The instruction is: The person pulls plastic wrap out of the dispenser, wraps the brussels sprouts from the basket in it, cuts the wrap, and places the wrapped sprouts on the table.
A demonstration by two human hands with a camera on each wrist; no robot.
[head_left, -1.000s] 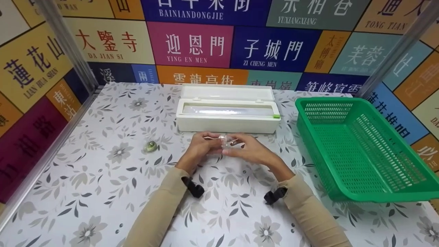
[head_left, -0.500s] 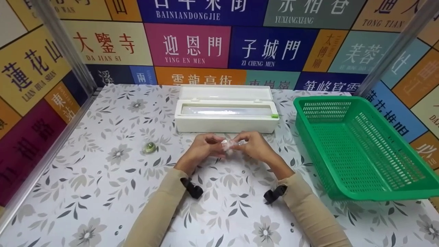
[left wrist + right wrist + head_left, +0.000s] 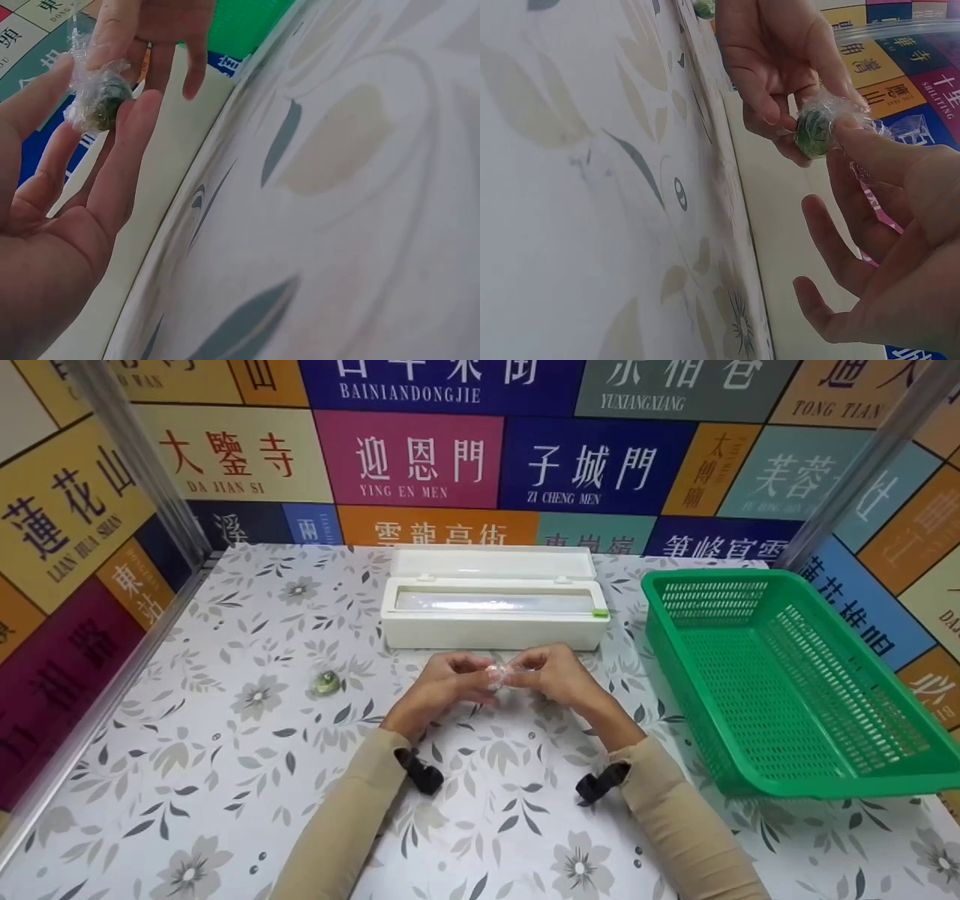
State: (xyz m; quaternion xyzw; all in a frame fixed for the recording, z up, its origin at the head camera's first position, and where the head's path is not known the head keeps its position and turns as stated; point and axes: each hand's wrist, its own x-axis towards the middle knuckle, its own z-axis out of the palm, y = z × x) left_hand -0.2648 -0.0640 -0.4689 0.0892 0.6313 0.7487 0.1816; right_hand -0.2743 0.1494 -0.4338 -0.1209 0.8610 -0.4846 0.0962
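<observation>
My left hand (image 3: 448, 682) and right hand (image 3: 561, 679) meet just in front of the white cling film box (image 3: 495, 631). Between them is a small round green ball (image 3: 814, 135), like a little vegetable, wrapped in clear cling film (image 3: 84, 112). The left fingertips hold the ball from its side. The right thumb and index finger pinch the gathered film, while the other right fingers spread loosely apart in the right wrist view. A second green ball in film (image 3: 328, 682) lies on the table left of the hands.
The box's lid (image 3: 491, 562) stands raised behind it; a film roll shows inside, and a green slider (image 3: 600, 613) sits at its right end. A green plastic basket (image 3: 750, 791) stands at the right. Patterned panels (image 3: 420, 457) rise behind the floral-covered table (image 3: 420, 840).
The right hand has tipped upward, and its thumb and index finger have closed together on the film. The left hand keeps its hold, nearly still. The second ball has not moved.
</observation>
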